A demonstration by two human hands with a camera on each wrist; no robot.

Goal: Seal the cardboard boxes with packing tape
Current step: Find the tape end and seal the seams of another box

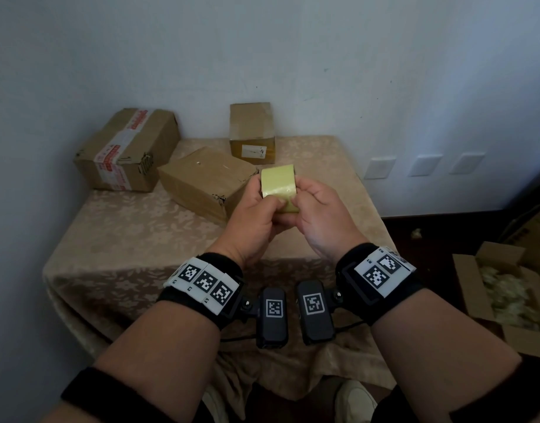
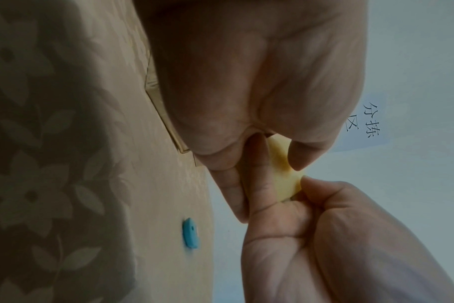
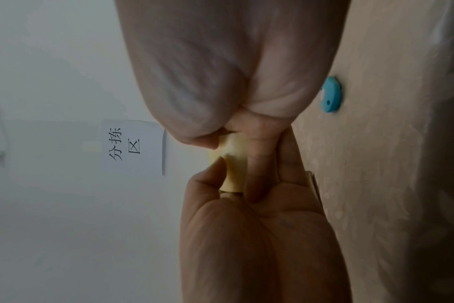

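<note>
A roll of yellowish packing tape point(image 1: 277, 184) is held up over the table's middle. My left hand point(image 1: 262, 204) grips it from the left, thumb across its near face. My right hand point(image 1: 308, 196) pinches its right side with curled fingers and thumb. In the left wrist view the tape roll point(image 2: 285, 180) shows between both thumbs, and the right wrist view shows the tape roll point(image 3: 233, 164) the same way. Three cardboard boxes sit beyond: a flat box point(image 1: 206, 181) just left of the roll, a box with red-printed tape point(image 1: 126, 151) at far left, and a small box point(image 1: 251, 132) against the wall.
The table point(image 1: 125, 245) wears a beige floral cloth. A small blue object point(image 2: 191, 233) lies on it, hidden by my hands in the head view. An open carton with pale filler point(image 1: 507, 297) stands on the floor at right. A paper sign point(image 3: 132, 147) hangs on the wall.
</note>
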